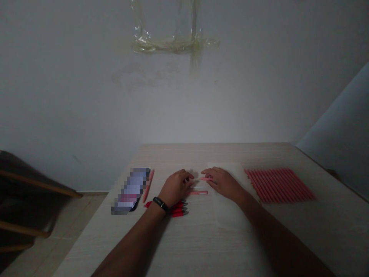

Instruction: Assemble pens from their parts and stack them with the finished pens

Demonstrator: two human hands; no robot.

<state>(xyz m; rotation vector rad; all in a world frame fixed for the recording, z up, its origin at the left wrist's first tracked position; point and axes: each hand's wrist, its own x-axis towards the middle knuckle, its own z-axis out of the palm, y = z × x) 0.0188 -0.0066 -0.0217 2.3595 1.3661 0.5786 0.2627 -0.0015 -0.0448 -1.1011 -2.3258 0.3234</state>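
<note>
My right hand (223, 182) pinches a short pink pen part (206, 178), its tip pointing at my other hand. Just to the left, my left hand (177, 186) has its thumb and fingers drawn together; a thin pale piece seems to stick out from them, too small to name. Below the fingers lie a pink pen piece (198, 192) and a thin white stick (200, 187). Several red pen parts with dark tips (178, 209) lie partly hidden under my left wrist, which wears a black band (160, 204).
A neat row of several pink pens (279, 185) lies on the right of the table (184, 250). At the left are a single pink pen (148, 186) and a blurred-out phone (134, 188). A whitish sheet (230, 219) lies under my right wrist. Behind stands a wall (184, 111).
</note>
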